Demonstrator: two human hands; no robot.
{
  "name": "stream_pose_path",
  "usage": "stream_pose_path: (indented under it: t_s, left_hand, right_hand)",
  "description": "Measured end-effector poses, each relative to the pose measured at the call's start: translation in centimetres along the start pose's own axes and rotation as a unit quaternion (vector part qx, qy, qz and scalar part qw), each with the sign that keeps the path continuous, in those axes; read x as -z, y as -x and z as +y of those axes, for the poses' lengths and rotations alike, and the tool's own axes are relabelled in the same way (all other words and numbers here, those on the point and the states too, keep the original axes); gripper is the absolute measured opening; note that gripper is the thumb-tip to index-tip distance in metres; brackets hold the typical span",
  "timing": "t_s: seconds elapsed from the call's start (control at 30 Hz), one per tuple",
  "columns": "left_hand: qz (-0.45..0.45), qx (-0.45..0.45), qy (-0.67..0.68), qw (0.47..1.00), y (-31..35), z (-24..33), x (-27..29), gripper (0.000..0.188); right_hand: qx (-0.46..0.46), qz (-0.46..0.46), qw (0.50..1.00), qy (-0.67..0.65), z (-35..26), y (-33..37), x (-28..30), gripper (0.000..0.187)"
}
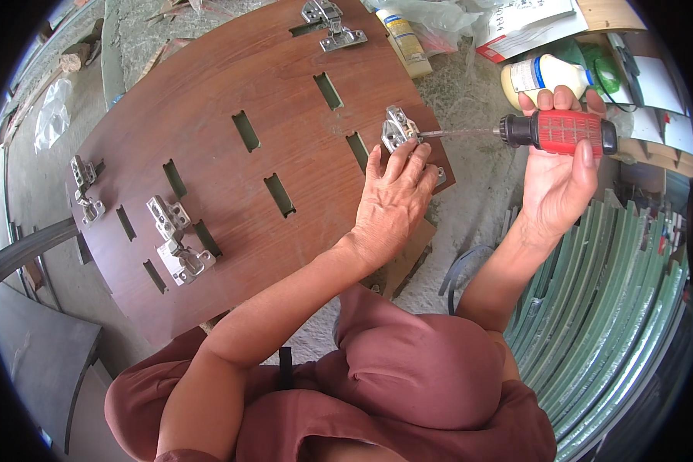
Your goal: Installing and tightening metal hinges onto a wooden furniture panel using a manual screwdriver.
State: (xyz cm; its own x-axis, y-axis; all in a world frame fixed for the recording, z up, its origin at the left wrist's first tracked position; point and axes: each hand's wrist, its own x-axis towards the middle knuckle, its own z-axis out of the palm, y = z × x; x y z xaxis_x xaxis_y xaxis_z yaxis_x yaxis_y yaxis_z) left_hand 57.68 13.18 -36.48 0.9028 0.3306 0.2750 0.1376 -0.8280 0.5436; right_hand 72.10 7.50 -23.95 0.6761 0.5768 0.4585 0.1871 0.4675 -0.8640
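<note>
A brown wood-grain panel point(208, 154) with several rectangular slots lies before me. At its right edge my left hand point(393, 204) grips a metal cabinet hinge point(397, 127), its fingers bent over the hinge and partly hiding it. My right hand point(554, 181) holds a screwdriver point(566, 132) with a red and black handle, the thumb in front and the fingers behind. The screwdriver's shaft runs level to the left, and its tip meets the hinge beside my left fingertips. Whether a screw sits under the tip cannot be seen.
More hinges stand on the panel: one at the far edge point(333, 27), one at the left point(86, 191) and one at the near left point(180, 240). Behind my right hand lie a cream bottle point(543, 79) and a white box point(527, 31). Stacked green-edged sheets point(600, 308) stand at right.
</note>
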Motion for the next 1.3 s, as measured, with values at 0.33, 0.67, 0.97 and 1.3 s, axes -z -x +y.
stream_pose_path:
  t_s: [0.33,0.67,0.97,1.3]
  left_hand:
    - [-0.002,0.002,0.004,1.0,0.0,0.0,-0.1,0.042]
    - [-0.004,-0.002,0.0,1.0,0.1,-0.1,-0.2,0.041]
    - [0.001,-0.003,0.007,1.0,0.2,-0.2,-0.2,0.039]
    - [0.004,-0.003,0.008,1.0,0.1,-0.2,-0.2,0.041]
  right_hand:
    - [-0.006,0.016,0.989,0.144,0.3,-0.3,1.2,0.031]
    - [-0.014,-0.018,1.0,0.016,0.3,-0.3,0.7,0.037]
    - [-0.021,0.048,0.995,0.081,0.4,-0.1,0.6,0.041]
    - [0.007,0.034,0.998,0.061,1.0,-0.1,0.9,0.016]
